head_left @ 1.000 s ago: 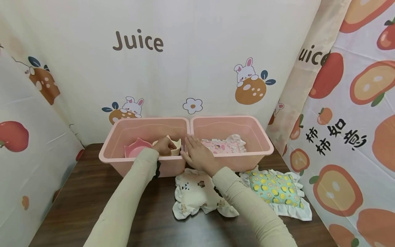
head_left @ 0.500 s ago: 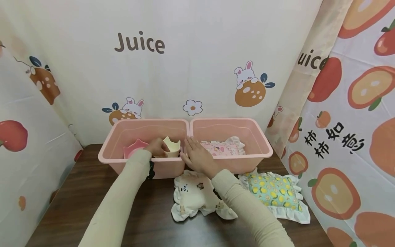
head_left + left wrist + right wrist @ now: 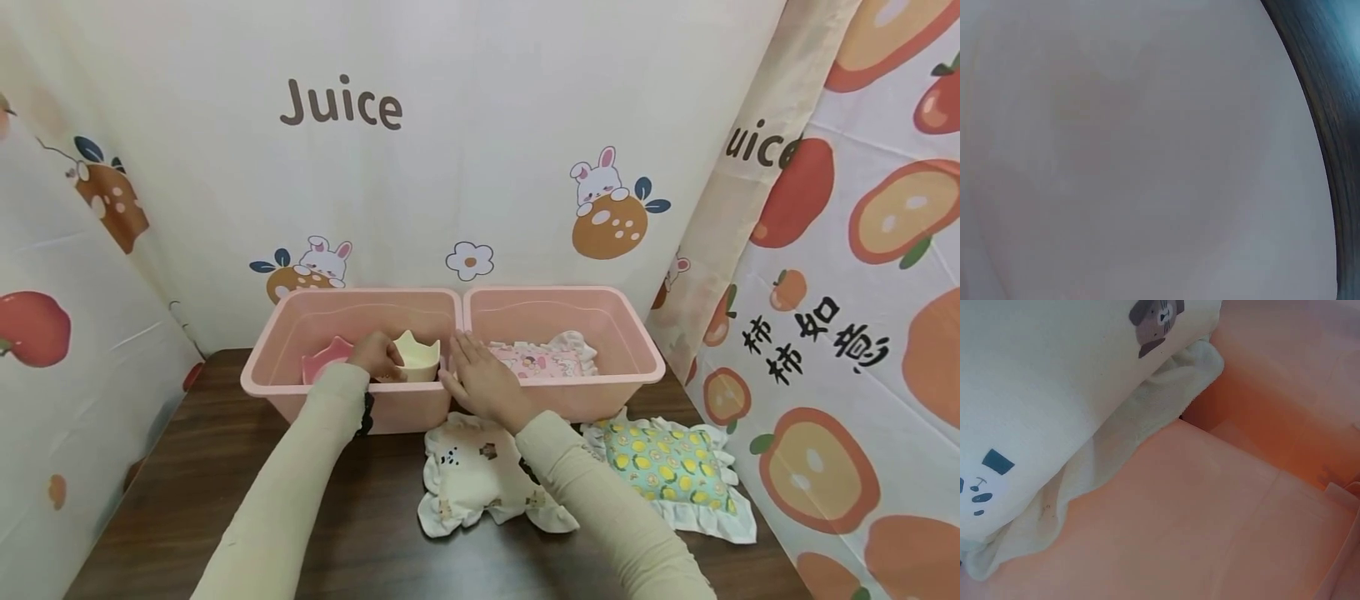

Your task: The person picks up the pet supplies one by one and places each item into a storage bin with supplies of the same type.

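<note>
My left hand reaches over the front wall of the left pink bin. Its fingers are bent and pinch the near left side of a cream bowl with pointed ears. Left of that hand sits a pink bowl of similar shape, partly covered by the hand. My right hand lies with straight fingers over the meeting rims of the two bins. Below it is a cream ruffled pillow with animal prints, partly hidden by the right forearm; the pillow fills much of the right wrist view.
Inside the right pink bin lies a pink printed pillow with white ruffles. A green lemon-print pillow rests on the dark wooden table at the right. Printed curtains stand behind and at both sides.
My left hand has shifted left from the inside of the cream bowl to its left side, uncovering more of it. The bowl and the right hand stay in place.
</note>
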Demonstrator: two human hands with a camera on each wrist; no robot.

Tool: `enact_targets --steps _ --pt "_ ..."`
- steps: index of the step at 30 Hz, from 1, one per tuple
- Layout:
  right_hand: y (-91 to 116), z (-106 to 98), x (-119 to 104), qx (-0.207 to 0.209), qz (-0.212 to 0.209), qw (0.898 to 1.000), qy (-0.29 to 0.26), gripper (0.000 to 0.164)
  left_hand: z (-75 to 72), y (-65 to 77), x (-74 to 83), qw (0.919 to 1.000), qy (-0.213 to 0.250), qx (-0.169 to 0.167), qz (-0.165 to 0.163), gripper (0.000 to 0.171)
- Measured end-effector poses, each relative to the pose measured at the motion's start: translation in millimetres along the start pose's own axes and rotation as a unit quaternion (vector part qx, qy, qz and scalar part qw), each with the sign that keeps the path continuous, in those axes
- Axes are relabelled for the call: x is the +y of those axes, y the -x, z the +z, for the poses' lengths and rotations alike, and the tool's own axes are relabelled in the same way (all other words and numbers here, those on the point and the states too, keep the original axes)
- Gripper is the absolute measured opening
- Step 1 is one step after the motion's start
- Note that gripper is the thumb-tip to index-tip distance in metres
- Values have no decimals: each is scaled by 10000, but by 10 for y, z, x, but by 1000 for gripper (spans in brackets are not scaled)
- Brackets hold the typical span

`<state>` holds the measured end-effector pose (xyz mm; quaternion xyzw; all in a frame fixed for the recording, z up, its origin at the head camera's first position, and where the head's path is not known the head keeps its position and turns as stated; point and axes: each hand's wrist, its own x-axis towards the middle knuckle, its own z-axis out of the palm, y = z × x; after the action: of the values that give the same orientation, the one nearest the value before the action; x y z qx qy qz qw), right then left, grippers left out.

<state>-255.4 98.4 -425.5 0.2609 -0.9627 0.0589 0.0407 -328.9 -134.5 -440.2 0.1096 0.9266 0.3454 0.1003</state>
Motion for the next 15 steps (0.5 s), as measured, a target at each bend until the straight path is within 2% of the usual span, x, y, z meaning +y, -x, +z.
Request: enact_targets --steps 4,10,15 --pt "0 -1 2 -10 26 10000 42 69 14 -8 3 9998 -181 26 105 17" --pt "-4 1 -4 10 -8 10000 41 69 25 8 30 9993 -364 -57 93 15" --pt "-7 -5 -11 16 7 10000 62 69 12 18 53 9995 -293 -73 77 15"
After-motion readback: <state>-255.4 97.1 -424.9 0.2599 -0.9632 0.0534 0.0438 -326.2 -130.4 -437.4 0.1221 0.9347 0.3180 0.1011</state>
